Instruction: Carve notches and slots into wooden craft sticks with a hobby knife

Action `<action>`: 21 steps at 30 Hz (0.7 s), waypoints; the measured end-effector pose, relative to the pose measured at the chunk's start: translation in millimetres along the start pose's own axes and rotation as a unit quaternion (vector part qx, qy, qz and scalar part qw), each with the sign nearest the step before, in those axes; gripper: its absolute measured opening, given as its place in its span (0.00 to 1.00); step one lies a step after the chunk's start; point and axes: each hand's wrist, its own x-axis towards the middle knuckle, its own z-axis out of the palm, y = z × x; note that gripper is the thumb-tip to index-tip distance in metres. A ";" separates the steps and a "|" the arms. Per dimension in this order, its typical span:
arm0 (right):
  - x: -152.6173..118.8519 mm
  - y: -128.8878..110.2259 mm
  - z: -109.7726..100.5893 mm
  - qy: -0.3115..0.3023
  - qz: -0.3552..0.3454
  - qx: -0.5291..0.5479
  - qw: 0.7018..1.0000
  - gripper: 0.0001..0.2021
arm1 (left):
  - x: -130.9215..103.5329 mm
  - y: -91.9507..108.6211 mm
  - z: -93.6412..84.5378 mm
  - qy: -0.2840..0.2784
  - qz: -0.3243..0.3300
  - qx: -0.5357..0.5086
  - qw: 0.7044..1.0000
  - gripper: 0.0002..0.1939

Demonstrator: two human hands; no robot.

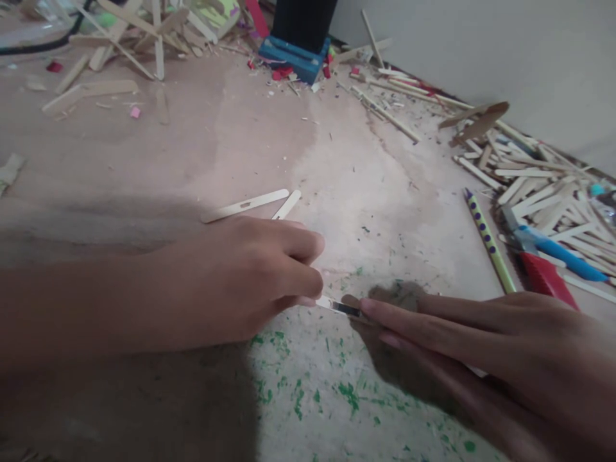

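My left hand (269, 273) is closed in a pinch, its fingertips on the pale end of a craft stick (325, 301) low over the table. My right hand (500, 340) reaches in from the right, its index finger pressed along a thin dark blade (347, 310) that meets the stick. Most of whatever carries the blade is hidden under the fingers. Just beyond my left hand lie a craft stick with a small notch in its middle (260, 200) and a second stick (289, 203), partly covered by the hand.
A heap of craft sticks (553, 199) lies at the right, beside a spotted green pencil (488, 240) and a tool with blue and red handles (563, 250). Joined sticks (144, 38) stand far left. A blue-based black object (298, 58) stands by the wall (462, 51). Green paint flecks mark the table (346, 398).
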 end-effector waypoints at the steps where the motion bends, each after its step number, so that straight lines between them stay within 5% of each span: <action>1: 1.3 -0.1 0.9 0.000 0.006 0.012 1.000 0.13 | -0.6 0.2 0.2 -0.002 -0.001 0.000 1.000 0.18; 6: 1.2 2.1 12.6 0.044 0.044 0.051 0.997 0.14 | -2.8 -3.4 3.6 0.012 0.005 -0.019 1.000 0.19; 21: -5.8 4.0 22.7 0.080 -0.005 -0.027 0.996 0.19 | -3.2 6.6 -2.9 -0.025 -0.013 0.015 0.999 0.19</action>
